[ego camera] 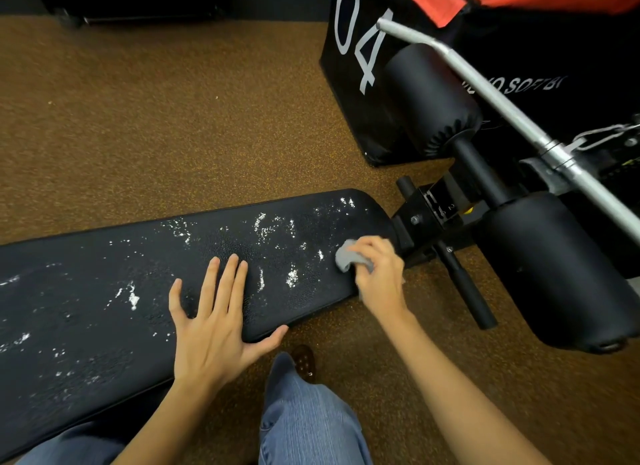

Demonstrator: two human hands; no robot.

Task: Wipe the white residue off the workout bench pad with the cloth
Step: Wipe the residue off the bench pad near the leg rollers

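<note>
A long black workout bench pad runs from lower left to centre right. Patches of white residue speckle most of its surface. My left hand lies flat on the pad with fingers spread and the thumb over the near edge. My right hand grips a bunched grey cloth and presses it on the pad near its right end. Part of the cloth is hidden under the fingers.
Two black foam roller pads and the bench's metal frame stand to the right. A silver bar crosses above them. A black soft box marked 04 sits behind. Brown speckled floor surrounds the bench. My jeans leg and brown shoe are below.
</note>
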